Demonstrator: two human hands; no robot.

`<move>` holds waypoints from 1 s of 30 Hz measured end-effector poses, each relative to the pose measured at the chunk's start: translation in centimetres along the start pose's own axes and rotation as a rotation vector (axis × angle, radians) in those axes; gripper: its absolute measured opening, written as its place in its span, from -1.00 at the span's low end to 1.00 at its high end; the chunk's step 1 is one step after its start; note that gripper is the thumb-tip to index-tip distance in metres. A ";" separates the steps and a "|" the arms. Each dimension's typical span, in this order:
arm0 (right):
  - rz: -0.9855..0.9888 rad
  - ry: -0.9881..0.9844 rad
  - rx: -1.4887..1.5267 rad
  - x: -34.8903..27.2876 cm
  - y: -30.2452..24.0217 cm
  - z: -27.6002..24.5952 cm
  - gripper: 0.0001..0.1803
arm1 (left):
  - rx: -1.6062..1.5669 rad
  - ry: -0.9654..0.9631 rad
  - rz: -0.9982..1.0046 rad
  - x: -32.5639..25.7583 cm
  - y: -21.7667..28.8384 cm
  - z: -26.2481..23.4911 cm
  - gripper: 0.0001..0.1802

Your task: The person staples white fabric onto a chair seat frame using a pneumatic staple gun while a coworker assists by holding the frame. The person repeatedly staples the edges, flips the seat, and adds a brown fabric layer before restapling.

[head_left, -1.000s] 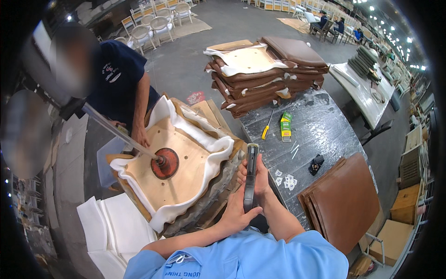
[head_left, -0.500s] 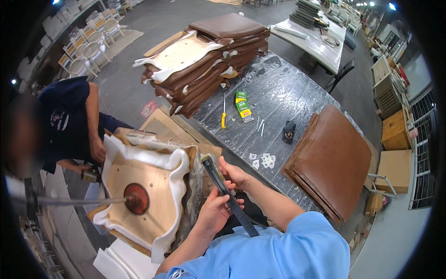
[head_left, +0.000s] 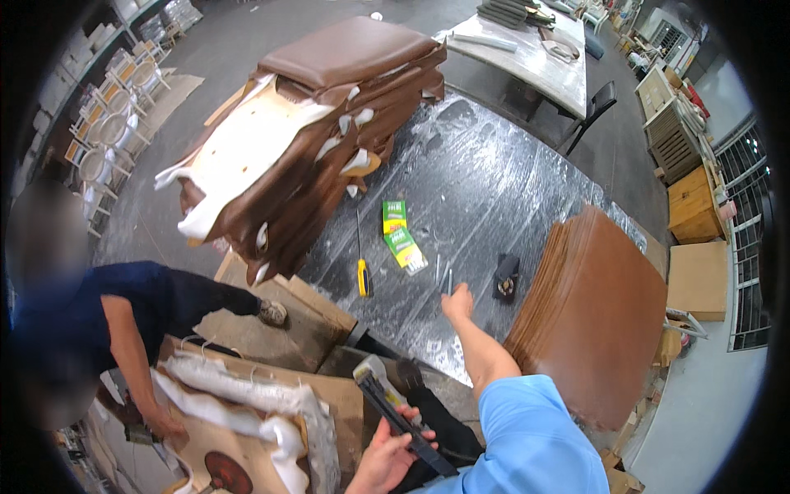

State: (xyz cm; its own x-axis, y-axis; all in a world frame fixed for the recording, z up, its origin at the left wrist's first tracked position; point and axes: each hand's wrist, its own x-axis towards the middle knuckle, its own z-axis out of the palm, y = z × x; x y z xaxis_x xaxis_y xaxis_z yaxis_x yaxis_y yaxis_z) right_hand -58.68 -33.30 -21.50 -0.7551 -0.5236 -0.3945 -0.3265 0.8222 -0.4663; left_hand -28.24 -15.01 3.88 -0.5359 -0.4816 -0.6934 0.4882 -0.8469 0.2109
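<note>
My left hand [head_left: 385, 455] is wrapped round a pneumatic staple gun [head_left: 380, 393], its long black magazine facing up, low in front of me. My right hand [head_left: 458, 301] stretches out over the dark film-covered table [head_left: 485, 181]. Its fingers are pinched at the near end of a thin silver staple strip [head_left: 449, 280], and two similar strips lie just left of it. Green and yellow staple boxes [head_left: 403, 249] rest beyond the strips. A yellow-handled screwdriver [head_left: 363, 278] lies to their left, and a small black object [head_left: 506, 277] sits right of my right hand.
Brown upholstered seats [head_left: 354, 53] are piled at the far left of the table. Flat brown sheets [head_left: 597, 305] are stacked at its right. At lower left a co-worker's hand [head_left: 169, 430] touches a padded wooden seat panel [head_left: 197, 436]. A black chair [head_left: 592, 111] stands beyond.
My right hand has left the staple gun and reached forward to the staple strips on the table. My left hand keeps the staple gun. The view has shifted, and the padded panel sits lower in it.
</note>
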 end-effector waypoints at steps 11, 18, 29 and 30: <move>0.067 -0.033 -0.012 0.5 6.2 -2.1 -0.63 | 0.060 -0.108 -0.101 3.2 1.0 2.9 -0.19; -0.256 -0.059 0.207 -11.6 8.7 -15.5 -0.67 | 0.222 -0.256 0.018 -0.8 2.5 4.9 -0.15; -1.265 -0.280 0.270 -40.4 -4.5 -33.6 -0.78 | 0.159 -0.407 0.294 -11.0 -1.8 3.5 -0.31; -1.315 -0.264 0.197 -41.4 -4.6 -33.4 -0.79 | 0.148 -0.414 0.300 -11.7 -2.3 3.1 -0.34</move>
State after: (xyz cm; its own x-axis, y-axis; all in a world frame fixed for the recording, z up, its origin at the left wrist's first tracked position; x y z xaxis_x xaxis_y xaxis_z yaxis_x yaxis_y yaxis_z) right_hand -44.87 -7.90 23.38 0.1884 -0.9356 0.2986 -0.6129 -0.3495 -0.7086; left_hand -25.25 -8.15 13.61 -0.6296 -0.7307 -0.2639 0.5752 -0.6668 0.4739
